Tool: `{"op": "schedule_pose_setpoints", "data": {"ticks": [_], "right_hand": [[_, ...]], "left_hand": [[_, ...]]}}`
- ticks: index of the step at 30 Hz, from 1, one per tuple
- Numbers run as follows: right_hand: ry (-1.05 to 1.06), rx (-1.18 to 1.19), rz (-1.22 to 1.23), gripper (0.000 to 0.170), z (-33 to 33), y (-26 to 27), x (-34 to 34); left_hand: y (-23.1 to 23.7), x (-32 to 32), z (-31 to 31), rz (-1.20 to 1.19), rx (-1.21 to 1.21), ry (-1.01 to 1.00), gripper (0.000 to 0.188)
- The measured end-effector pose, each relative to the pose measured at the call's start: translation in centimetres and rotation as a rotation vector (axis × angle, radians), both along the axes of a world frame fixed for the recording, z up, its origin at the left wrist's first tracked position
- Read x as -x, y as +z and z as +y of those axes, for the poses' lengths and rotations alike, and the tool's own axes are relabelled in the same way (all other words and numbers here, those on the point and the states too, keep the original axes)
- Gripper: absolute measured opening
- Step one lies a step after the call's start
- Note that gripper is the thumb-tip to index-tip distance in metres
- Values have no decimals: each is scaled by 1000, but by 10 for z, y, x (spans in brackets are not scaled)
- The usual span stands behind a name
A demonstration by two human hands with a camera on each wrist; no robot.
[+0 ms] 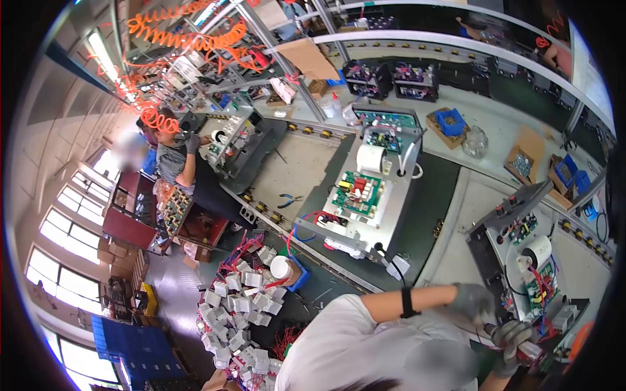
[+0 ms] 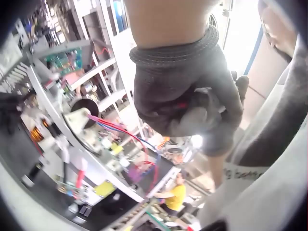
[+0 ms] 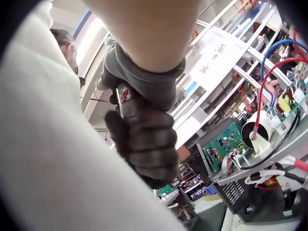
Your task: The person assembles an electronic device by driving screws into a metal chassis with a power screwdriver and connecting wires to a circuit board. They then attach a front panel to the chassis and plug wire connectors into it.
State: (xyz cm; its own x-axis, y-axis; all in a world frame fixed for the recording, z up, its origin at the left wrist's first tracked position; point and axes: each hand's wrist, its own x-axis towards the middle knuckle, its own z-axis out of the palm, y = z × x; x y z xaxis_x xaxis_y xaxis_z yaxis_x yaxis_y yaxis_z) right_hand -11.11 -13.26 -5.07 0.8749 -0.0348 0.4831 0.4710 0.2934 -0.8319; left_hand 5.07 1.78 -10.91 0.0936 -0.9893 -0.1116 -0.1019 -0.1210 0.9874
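Both hands wear dark grey gloves and are close together at the lower right of the head view. My right hand (image 1: pixel 515 335) grips a hand tool (image 3: pixel 125 94) with red and silver parts; its exact kind is mostly hidden by the glove. Fingers curl round it in the right wrist view. Just beside its silver end is my left hand (image 1: pixel 473 303). In the left wrist view that hand (image 2: pixel 187 96) bends inward, a spot of red showing among its blurred fingers; I cannot tell what it holds. An open electrical unit (image 1: pixel 531 254) with a white cylinder stands beyond the hands.
A second open unit (image 1: pixel 372 189) with green boards sits mid-bench. White connector blocks (image 1: pixel 238 300) with red wires are heaped at lower left. Parts boxes (image 1: pixel 521 163) line the back, under metal rails. Another person (image 1: pixel 182 156) works at the left. Orange coiled hoses (image 1: pixel 186 32) hang overhead.
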Motion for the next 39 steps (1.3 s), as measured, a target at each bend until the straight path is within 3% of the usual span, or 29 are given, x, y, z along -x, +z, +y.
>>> {"op": "schedule_pose_setpoints", "data": {"ticks": [1,2,3,5,6,7,8,9,10,11,13,15,17,19,20,23,25,27,28,31,36,38,39], "right_hand": [[0,-146,6,33,-3,-1,4],[-505,-250,276,25,13,4,29],[-514,-249,279,25,12,13,38],[-658,-98,671,22,6,29,47],[-916,39,521,28,3,-2,46],[-919,43,523,28,0,-19,45],[-969,-9,610,32,-1,-30,47],[-1018,-60,701,38,-1,-35,52],[-981,-35,811,44,14,-9,37],[-980,43,867,44,7,-20,40],[-1008,10,849,44,-3,-55,44],[-1106,-21,753,43,13,-41,20],[-1193,-58,649,42,15,-45,9],[-1114,-277,886,39,-3,-81,29],[-1167,-57,780,37,-52,-169,68],[-1086,-239,872,35,-21,-120,46],[-1071,-203,831,33,-24,-121,46],[-1155,-134,846,34,-23,-119,41],[-1172,-147,845,34,-24,-118,38],[-1228,-140,842,31,-36,-136,41],[-1374,-128,896,19,-40,-135,29],[-1422,-171,919,18,-42,-139,26],[-1377,-187,905,17,-40,-133,28]], "left_hand": [[-51,-9,9,-86,-58,220,39],[-64,-18,27,-163,-292,418,38],[-124,-15,47,-361,-468,513,57],[-120,-17,74,-475,-1084,432,74],[-144,-15,80,-475,-1080,433,74],[-182,-10,89,-648,-1012,415,72],[-187,-7,94,-814,-940,387,71],[-192,-3,94,-803,-940,376,71],[-164,-6,93,-758,-952,440,75],[-149,-8,92,-718,-963,508,79],[-183,-7,92,-820,-912,521,75],[-195,-8,90,-813,-899,497,71],[-167,-14,92,-766,-896,453,69],[-160,-19,92,-718,-891,415,67],[-165,-19,91,-741,-872,390,72],[-144,-28,88,-717,-882,294,81],[-129,-31,81,-661,-906,218,84],[-127,-27,73,-601,-850,237,101],[-160,-17,66,-634,-749,338,118],[-149,-13,31,-620,-755,317,118],[-152,-21,33,-621,-734,324,120],[-147,-33,44,-507,-688,355,108],[-170,-29,47,-515,-695,371,108]]}}
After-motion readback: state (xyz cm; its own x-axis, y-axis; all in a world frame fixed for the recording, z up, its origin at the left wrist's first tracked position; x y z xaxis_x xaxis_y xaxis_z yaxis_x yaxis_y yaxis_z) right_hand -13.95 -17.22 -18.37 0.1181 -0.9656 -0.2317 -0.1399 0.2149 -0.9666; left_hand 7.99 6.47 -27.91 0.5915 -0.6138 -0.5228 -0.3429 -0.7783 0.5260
